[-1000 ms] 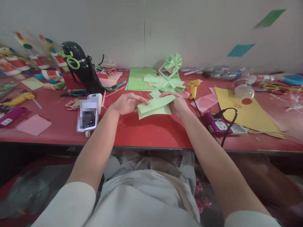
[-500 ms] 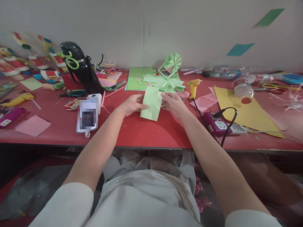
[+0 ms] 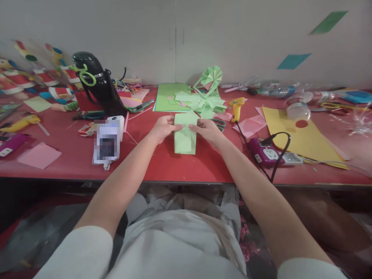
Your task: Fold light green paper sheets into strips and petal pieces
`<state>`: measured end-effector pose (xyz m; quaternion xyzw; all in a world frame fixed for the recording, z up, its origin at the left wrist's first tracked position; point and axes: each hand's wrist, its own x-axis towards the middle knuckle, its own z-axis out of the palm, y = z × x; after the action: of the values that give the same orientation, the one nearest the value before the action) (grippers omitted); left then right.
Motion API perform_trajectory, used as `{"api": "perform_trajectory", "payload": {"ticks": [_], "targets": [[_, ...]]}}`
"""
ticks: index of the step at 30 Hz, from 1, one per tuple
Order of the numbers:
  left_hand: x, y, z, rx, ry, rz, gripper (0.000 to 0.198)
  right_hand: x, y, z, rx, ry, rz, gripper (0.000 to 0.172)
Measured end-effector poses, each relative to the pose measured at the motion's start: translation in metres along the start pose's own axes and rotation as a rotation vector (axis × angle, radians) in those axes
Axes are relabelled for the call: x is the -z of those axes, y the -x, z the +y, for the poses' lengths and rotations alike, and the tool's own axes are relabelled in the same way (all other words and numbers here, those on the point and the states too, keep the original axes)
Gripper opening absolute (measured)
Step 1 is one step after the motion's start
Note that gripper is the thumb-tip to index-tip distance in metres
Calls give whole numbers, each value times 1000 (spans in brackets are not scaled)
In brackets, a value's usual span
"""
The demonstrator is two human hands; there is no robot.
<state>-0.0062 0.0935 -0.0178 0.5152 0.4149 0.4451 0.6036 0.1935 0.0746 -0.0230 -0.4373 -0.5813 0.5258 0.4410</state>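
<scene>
A light green folded sheet of paper (image 3: 185, 142) is held upright just above the red tabletop, in front of me. My left hand (image 3: 165, 128) grips its left edge, thumb on the near face and the other fingers behind. On the opposite edge my right hand (image 3: 208, 130) is closed in the same way, its thumb pressing the near face. Partly covered by my right hand, a pair of scissors (image 3: 220, 124) lies behind it. Beyond the paper sits a green folded-paper model (image 3: 211, 79) with a pleated round top, and green paper pieces (image 3: 203, 104) lie around its base.
A yellow glue gun (image 3: 237, 108) and a purple power strip (image 3: 266, 152) with black cables are at right, near yellow paper (image 3: 308, 143). To the left are a phone (image 3: 107, 145), a black bottle (image 3: 97, 83) and pink paper (image 3: 40, 155). The red table's front edge (image 3: 186, 182) is near my lap.
The green paper has turned from tilted to straight and sits slightly lower. My right hand has moved left and down, its thumb now on the paper's face. More of the scissors shows.
</scene>
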Motion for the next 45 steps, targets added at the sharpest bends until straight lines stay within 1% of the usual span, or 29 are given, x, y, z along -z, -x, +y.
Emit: {"api": "perform_trajectory", "payload": {"ticks": [4, 9, 11, 13, 15, 17, 20, 23, 25, 30, 34, 38, 45], "targets": [[-3, -1, -2, -55, -9, 3, 52, -2, 1, 0, -2, 36, -2, 38], [-9, -1, -3, -34, 32, 3, 56, -6, 1, -1, 43, -44, -39, 42], [-11, 1, -2, 7, 65, -34, 50, -6, 1, -2, 34, -73, -68, 43], [-12, 2, 0, 50, 88, -66, 40, -5, 1, -2, 19, -99, -85, 42], [-12, 3, 1, 58, 80, -58, 33, -4, 1, -3, 4, -122, -85, 41], [-12, 2, 1, 8, 37, -17, 32, -3, 0, -3, -14, -138, -84, 37], [-11, 0, -2, -98, -24, 32, 33, -4, 0, -3, -24, -151, -50, 33], [-10, -2, -4, -141, -36, 68, 36, -6, 0, -3, -2, -145, 14, 34], [-11, -1, -4, -142, -32, 76, 38, -6, 0, -4, -2, -136, 21, 35], [-12, 3, -2, -84, -20, 17, 45, -7, 3, -6, -39, -132, -64, 36], [-13, 3, -2, -121, -45, 46, 44, -8, 3, -5, -62, -123, -38, 39], [-13, 3, -2, -114, -29, 52, 45, -8, 2, -3, -12, -136, 2, 42], [-13, 4, -2, -97, -32, 54, 46, -5, 3, -6, 25, -83, -42, 47]]}}
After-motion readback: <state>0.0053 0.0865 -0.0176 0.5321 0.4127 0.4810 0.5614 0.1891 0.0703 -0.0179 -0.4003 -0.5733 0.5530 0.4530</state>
